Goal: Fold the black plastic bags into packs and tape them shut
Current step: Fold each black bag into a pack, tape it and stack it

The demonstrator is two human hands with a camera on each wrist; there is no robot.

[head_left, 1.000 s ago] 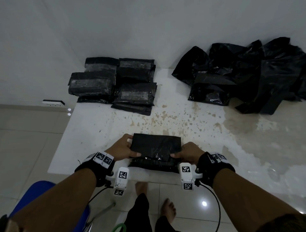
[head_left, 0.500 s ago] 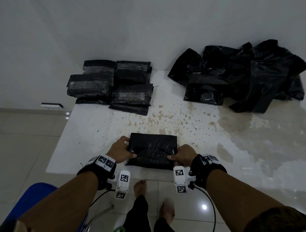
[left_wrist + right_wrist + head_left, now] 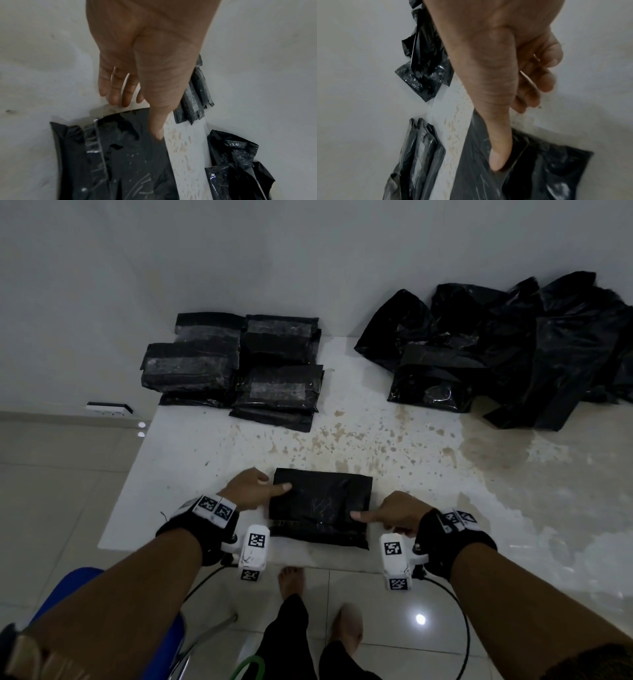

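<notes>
Folded black pack [image 3: 320, 506] lies flat near the front edge of the white stained table [image 3: 445, 474], between both hands. Left hand [image 3: 251, 491] sits at the pack's left edge, thumb laid straight on top of it, other fingers loosely extended down beside the edge on the table; nothing gripped. Right hand [image 3: 397, 511] is at the pack's right edge, thumb pressed flat on the top flap, remaining fingers curled under the palm off the pack; not closed round it, just pressing. Behind, far left of the table against the wall: stack of taped finished packs [image 3: 236, 368], several deep, clear tape patches visible. Far right: heap of loose unfolded black bags [image 3: 513, 350], crumpled, spilling toward the table's middle. Table between pack and both piles is bare stained surface. Below the edge: tiled floor, bare feet [image 3: 291, 578], blue chair [image 3: 85, 580] at left. Wall socket [image 3: 109, 408] low left.
</notes>
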